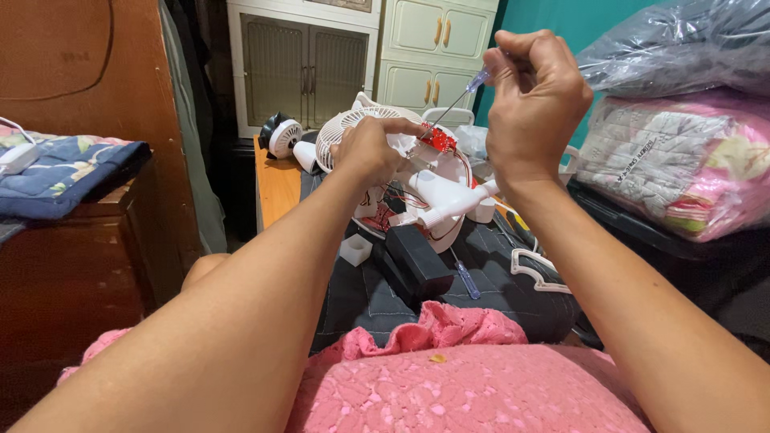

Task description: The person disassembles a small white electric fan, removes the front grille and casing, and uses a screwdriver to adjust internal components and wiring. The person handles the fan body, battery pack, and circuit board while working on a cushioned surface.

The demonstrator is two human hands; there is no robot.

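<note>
Nearest to me is the person's lap in pink lace fabric [473, 385], both bare forearms stretching out from it toward a dismantled white fan [425, 188], which sits on a dark quilted mat [361, 297] and serves as the centre of everything here. Just in front of the fan, toward the person, lies a black rectangular block [417, 261], with a blue-handled screwdriver [467, 282] resting on the mat beside it, a small white cube [354, 249] to its left and a white curved plastic piece [539, 273] to its right. The left hand [369, 148] grips the fan's upper body, fingers curled over the white housing, its forefinger stretched toward a small red circuit board [437, 138] that stands exposed at the top of the fan. The right hand [533, 100] hovers above and to the right of the fan, fingers pinched tight around the clear blue handle of a thin screwdriver [473, 84], whose slim shaft slants down so that its tip meets the red board. Behind the left hand shows the fan's round white grille [341, 132]. Left of the fan, a second small black-and-white fan [281, 136] stands on an orange wooden tabletop [277, 188]. Right of the fan lie stacked bedding bundles in plastic [682, 152]. Beyond the fan stand pale cabinets [361, 56].
</note>
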